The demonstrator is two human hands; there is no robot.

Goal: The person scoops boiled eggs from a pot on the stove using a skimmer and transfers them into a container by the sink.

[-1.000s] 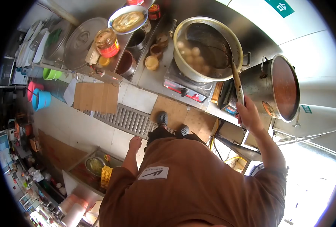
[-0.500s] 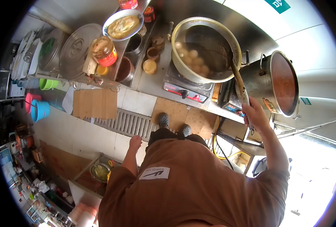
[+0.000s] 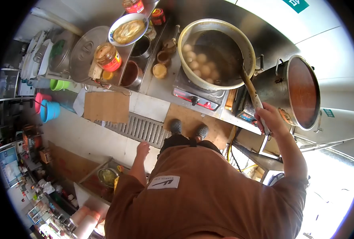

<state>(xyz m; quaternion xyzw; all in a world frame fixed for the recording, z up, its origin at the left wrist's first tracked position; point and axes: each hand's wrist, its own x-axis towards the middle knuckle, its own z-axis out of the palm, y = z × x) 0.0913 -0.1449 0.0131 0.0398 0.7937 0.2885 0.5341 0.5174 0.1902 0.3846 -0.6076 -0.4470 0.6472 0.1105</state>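
My right hand (image 3: 271, 119) is wrapped round the wooden handle (image 3: 252, 89) of a long utensil. It slants over the near right rim of a wide metal pot (image 3: 183, 65), and its working end is hidden in dark liquid. Several pale round egg-like pieces (image 3: 202, 58) lie in the left part of that liquid. The pot rests on a portable gas stove (image 3: 195, 99) with a black knob. My left hand (image 3: 143, 149) hangs by my side over the floor, fingers curled in, with nothing seen in it.
Right of the stove, a tall pot (image 3: 303, 93) holds reddish-brown liquid. Left of it are a small tan-topped container (image 3: 159, 71), a red-labelled jar (image 3: 108, 57), a bowl of tan paste (image 3: 128, 32) and a large lid (image 3: 83, 55). A floor grate (image 3: 139, 128) and cardboard (image 3: 106, 107) lie below.
The pale round pieces have shifted and spread a little in the liquid. My right hand keeps its grip on the handle; the whole view has moved slightly. My left hand stays curled.
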